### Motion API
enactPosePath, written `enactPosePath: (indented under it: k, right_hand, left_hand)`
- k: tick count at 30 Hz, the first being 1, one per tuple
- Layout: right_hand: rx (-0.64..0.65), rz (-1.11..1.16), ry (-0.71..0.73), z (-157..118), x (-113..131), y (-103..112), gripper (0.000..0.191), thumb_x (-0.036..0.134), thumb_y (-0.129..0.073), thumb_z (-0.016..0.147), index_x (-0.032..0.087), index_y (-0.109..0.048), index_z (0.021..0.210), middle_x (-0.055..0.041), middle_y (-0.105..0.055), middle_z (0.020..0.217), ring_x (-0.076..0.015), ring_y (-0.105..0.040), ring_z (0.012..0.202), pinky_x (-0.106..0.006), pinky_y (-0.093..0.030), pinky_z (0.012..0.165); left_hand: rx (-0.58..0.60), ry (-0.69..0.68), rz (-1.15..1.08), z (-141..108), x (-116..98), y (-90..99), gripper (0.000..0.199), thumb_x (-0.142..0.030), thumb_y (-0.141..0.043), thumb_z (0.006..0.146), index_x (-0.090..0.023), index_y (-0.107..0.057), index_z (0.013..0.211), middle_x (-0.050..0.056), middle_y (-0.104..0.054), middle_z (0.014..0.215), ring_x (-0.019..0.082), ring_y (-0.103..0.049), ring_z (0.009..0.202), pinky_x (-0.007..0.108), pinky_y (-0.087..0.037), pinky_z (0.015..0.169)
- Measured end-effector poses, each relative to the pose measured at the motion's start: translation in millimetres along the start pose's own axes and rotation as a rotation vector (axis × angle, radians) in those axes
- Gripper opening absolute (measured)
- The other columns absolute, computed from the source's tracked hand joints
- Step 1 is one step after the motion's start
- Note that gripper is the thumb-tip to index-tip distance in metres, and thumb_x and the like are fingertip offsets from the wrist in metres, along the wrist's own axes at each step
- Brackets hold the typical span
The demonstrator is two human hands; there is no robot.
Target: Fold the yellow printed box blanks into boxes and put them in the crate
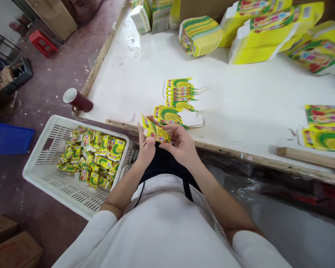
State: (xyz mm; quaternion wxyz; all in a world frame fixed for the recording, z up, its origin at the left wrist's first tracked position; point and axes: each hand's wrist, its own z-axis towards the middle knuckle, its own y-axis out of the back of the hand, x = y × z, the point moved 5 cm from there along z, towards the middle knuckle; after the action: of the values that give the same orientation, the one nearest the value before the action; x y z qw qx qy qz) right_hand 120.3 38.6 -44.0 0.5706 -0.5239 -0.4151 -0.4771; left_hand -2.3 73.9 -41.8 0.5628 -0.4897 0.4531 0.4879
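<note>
Between my two hands, just over the table's front edge, I hold a small yellow and green printed carton (155, 131). My left hand (146, 146) grips its left end, with the thumb toward me. Around the right end are the fingers and thumb of my right hand (181, 143). Right behind the hands lies a fanned row of flat cartons (180, 95) in the same print, with white flaps out to the right. To my left, a white plastic basket (33, 163) holds many small yellow cartons (93, 156).
Stacks of yellow cartons (202, 35) stand along the back of the white table (248, 96). More flat cartons (326, 137) lie at the right by a wooden strip (309, 158). A maroon mug (82, 102) sits at the left corner. A red stool (43, 42) stands on the floor.
</note>
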Motion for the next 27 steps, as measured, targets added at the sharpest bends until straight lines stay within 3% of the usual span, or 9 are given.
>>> enactPosePath:
  k: [3,6,8,12,16,20,27]
  right_hand:
    - [-0.031,0.003,-0.013,2,4,3,0.040,0.037,-0.083,0.074,0.025,-0.061,0.105,0.0003,-0.067,0.092,-0.0165,-0.064,0.082,-0.030,-0.051,0.073]
    - [0.002,-0.045,-0.017,3,8,-1,0.022,0.036,-0.076,0.080,0.022,-0.063,0.090,0.0016,-0.065,0.080,-0.0148,-0.060,0.072,-0.029,-0.048,0.068]
    - [-0.012,-0.076,-0.014,5,9,1,0.016,0.034,-0.073,0.082,0.021,-0.063,0.083,0.0028,-0.062,0.073,-0.0136,-0.056,0.067,-0.028,-0.045,0.065]
    - [-0.142,-0.076,-0.002,11,9,15,0.018,0.037,-0.072,0.082,0.021,-0.064,0.081,0.0020,-0.064,0.075,-0.0144,-0.056,0.068,-0.029,-0.045,0.065]
    - [-0.119,0.015,-0.051,12,7,12,0.029,0.048,-0.074,0.080,0.023,-0.060,0.080,0.0018,-0.066,0.074,-0.0145,-0.058,0.065,-0.029,-0.049,0.062]
    - [-0.184,0.087,-0.053,11,10,6,0.037,0.055,-0.077,0.077,0.025,-0.056,0.085,0.0026,-0.066,0.075,-0.0153,-0.062,0.068,-0.030,-0.054,0.067]
    - [-0.071,0.070,-0.001,4,12,-17,0.035,0.054,-0.073,0.083,0.024,-0.053,0.082,0.0023,-0.063,0.075,-0.0142,-0.060,0.066,-0.029,-0.051,0.064]
  left_hand:
    - [0.001,-0.092,-0.009,3,-9,1.1,0.062,-0.069,-0.079,0.065,-0.024,-0.061,0.103,0.001,-0.065,0.089,0.014,-0.062,0.077,0.027,-0.052,0.074]
    - [-0.169,-0.181,0.047,5,-17,10.4,0.047,-0.057,-0.083,0.068,-0.021,-0.061,0.088,-0.003,-0.065,0.078,0.010,-0.059,0.068,0.022,-0.050,0.069]
    - [-0.212,-0.208,0.075,5,-17,15.6,0.038,-0.052,-0.080,0.075,-0.020,-0.062,0.082,-0.004,-0.066,0.075,0.009,-0.059,0.068,0.021,-0.050,0.070]
    - [-0.056,-0.107,0.056,5,-5,19.1,0.033,-0.052,-0.072,0.083,-0.020,-0.070,0.085,-0.001,-0.071,0.079,0.013,-0.066,0.075,0.026,-0.054,0.078]
    - [-0.069,-0.056,0.011,2,3,24.0,0.039,-0.059,-0.070,0.082,-0.021,-0.072,0.090,0.000,-0.072,0.084,0.017,-0.069,0.082,0.030,-0.056,0.084]
    - [-0.014,0.029,-0.058,-3,5,14.5,0.049,-0.067,-0.065,0.082,-0.022,-0.072,0.099,0.003,-0.073,0.092,0.018,-0.070,0.088,0.031,-0.057,0.084]
    - [-0.188,-0.020,-0.055,-5,-3,18.6,0.038,-0.058,-0.067,0.085,-0.020,-0.070,0.083,-0.002,-0.067,0.070,0.012,-0.063,0.068,0.023,-0.053,0.071]
